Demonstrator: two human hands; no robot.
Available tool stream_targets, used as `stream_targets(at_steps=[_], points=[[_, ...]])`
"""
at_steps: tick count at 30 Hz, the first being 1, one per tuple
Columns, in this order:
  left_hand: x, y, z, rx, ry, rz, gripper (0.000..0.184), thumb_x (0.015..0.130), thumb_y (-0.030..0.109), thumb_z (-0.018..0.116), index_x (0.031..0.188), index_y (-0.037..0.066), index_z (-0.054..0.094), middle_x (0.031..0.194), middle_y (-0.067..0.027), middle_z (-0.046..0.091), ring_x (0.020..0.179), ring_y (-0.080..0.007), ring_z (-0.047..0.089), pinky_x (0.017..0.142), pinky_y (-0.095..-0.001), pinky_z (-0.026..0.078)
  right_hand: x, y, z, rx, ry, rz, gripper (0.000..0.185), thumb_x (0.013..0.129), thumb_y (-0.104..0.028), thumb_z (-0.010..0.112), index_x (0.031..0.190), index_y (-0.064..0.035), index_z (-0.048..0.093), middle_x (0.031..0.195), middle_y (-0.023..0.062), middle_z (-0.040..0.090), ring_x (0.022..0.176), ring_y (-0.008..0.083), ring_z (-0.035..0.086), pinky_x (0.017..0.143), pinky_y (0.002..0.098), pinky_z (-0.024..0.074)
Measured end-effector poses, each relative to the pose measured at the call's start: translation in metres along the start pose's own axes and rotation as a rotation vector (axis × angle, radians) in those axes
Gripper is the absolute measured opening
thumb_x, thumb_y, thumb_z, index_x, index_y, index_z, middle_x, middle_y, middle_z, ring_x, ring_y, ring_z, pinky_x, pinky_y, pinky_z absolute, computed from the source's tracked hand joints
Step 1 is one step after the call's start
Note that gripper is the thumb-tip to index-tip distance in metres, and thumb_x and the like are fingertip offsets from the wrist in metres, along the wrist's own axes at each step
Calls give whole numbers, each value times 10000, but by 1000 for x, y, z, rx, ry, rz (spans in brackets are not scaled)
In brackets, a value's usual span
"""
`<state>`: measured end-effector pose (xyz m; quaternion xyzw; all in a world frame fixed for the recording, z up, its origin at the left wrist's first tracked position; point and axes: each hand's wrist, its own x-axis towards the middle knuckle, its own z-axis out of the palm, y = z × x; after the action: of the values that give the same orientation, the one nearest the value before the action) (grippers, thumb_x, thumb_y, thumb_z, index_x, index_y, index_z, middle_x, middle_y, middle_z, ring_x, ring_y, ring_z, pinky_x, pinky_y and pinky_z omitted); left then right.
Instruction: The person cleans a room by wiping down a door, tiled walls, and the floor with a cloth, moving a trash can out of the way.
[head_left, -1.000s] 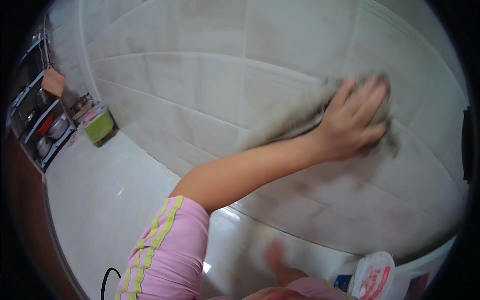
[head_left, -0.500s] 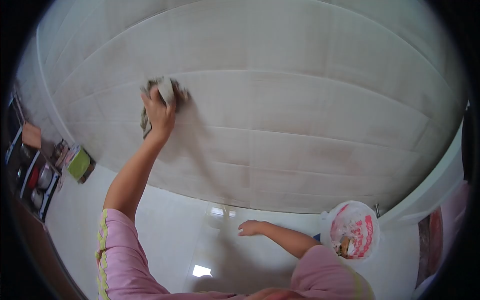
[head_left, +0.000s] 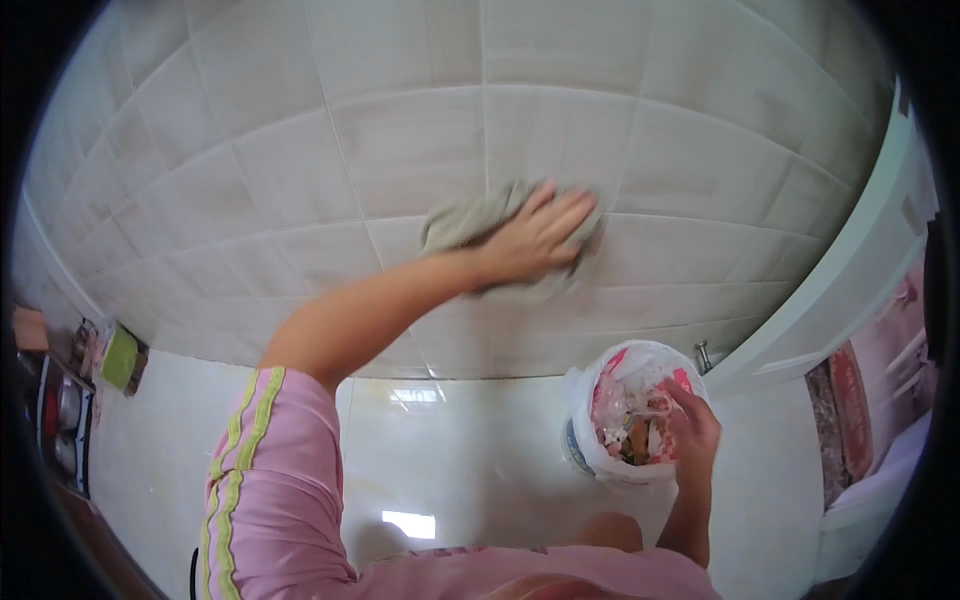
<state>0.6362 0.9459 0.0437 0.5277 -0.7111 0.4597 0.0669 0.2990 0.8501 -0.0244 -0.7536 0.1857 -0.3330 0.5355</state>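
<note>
My left hand [head_left: 540,240] presses a grey-green cloth [head_left: 470,222] against the tiled wall [head_left: 410,150]. Its fingers lie over the bunched cloth, which spreads out on both sides of the palm; the fingertips are a little blurred. Low on the right, my right hand [head_left: 697,430] hovers over the right rim of a lined waste bucket [head_left: 585,440], thumb and fingers apart and nothing seen in them. Whether it touches the bucket I cannot tell. Inside the bucket lie crumpled plastic and scraps of rubbish.
A glossy white floor [head_left: 450,480] meets the wall's foot. On the right stands a white door frame [head_left: 810,330], with a metal door stop [head_left: 704,356] near it and a red mat [head_left: 850,410] beyond. A rack with pots [head_left: 65,415] and a green box [head_left: 120,357] are at far left.
My left hand has carried the cloth rightward across the wall. My right hand has moved from above the floor to the bucket's right side. The view has shifted to the right.
</note>
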Motion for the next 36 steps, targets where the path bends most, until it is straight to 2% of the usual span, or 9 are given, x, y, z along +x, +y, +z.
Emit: stream_targets(at_steps=[6, 7, 8, 11, 15, 19, 30, 34, 36], points=[[-47, -43, -51, -201, -462, 297, 252, 805, 277, 512, 987, 104, 491, 1333, -210, 328, 1239, -348, 320, 1042, -472, 223, -35, 62, -38, -51, 140, 86, 302, 830, -99, 536, 1104, 27, 549, 1135, 166, 560, 1074, 263, 522, 938, 334, 364], [-31, -57, -81, -522, -748, -256, 470, 807, 329, 530, 1225, 134, 439, 1360, -148, 314, 1240, -362, 301, 1052, -427, 216, -32, 56, -40, -186, 136, 45, 311, 833, -109, 538, 1112, 29, 545, 1135, 168, 560, 1073, 273, 523, 939, 335, 363], [-8, -79, -110, -310, -788, -224, 657, 790, 374, 555, 1360, 180, 291, 1378, -87, 307, 1249, -370, 277, 1058, -400, 203, -31, 54, -42, -317, 130, 15, 320, 837, -118, 540, 1119, 31, 541, 1135, 170, 561, 1071, 283, 523, 940, 337, 362], [56, -134, -176, 439, -438, -51, 328, 626, 234, 691, 938, 199, 597, 1376, -77, 316, 1245, -300, 317, 1035, -423, 248, -34, 103, -71, -416, 404, 84, 394, 821, -125, 563, 1191, -10, 494, 1238, 188, 475, 1159, 300, 446, 947, 347, 353], [167, -113, -159, 535, 0, -516, 414, 694, 287, 679, 1019, 78, 531, 1062, -136, 479, 1010, -314, 438, 888, -443, 339, -30, 173, -106, -655, 608, 248, 512, 846, -180, 539, 1308, -53, 357, 1349, 170, 346, 1211, 279, 376, 966, 366, 329], [182, -76, -97, 390, 130, -356, 382, 654, 248, 689, 980, 113, 542, 1137, -125, 449, 1041, -291, 442, 891, -445, 344, -28, 191, -105, 351, 479, 619, 581, 868, -366, 481, 1342, -88, 292, 1340, 110, 335, 1196, 220, 353, 989, 352, 300], [-143, 29, 7, -190, -399, 86, 163, 729, 260, 546, 865, 171, 539, 1408, -70, 278, 1301, -230, 261, 1051, -440, 189, -61, 180, -113, 211, 566, 554, 572, 885, -453, 372, 1310, -72, 352, 1335, 138, 372, 1224, 271, 347, 994, 431, 262], [-267, 19, -80, 80, -647, -278, 290, 758, 214, 555, 1046, 211, 519, 1391, -73, 303, 1298, -217, 260, 1036, -477, 201, -93, 208, -117, -5, 559, 664, 522, 866, -387, 418, 1273, -61, 393, 1315, 142, 387, 1191, 258, 387, 967, 405, 300], [-339, 22, -94, 346, -362, -485, 413, 731, 247, 612, 1123, 207, 488, 1326, -88, 373, 1247, -239, 325, 991, -510, 239, -113, 235, -119, -22, 511, 771, 527, 855, -363, 448, 1277, -55, 381, 1298, 136, 396, 1173, 252, 403, 954, 402, 317]])
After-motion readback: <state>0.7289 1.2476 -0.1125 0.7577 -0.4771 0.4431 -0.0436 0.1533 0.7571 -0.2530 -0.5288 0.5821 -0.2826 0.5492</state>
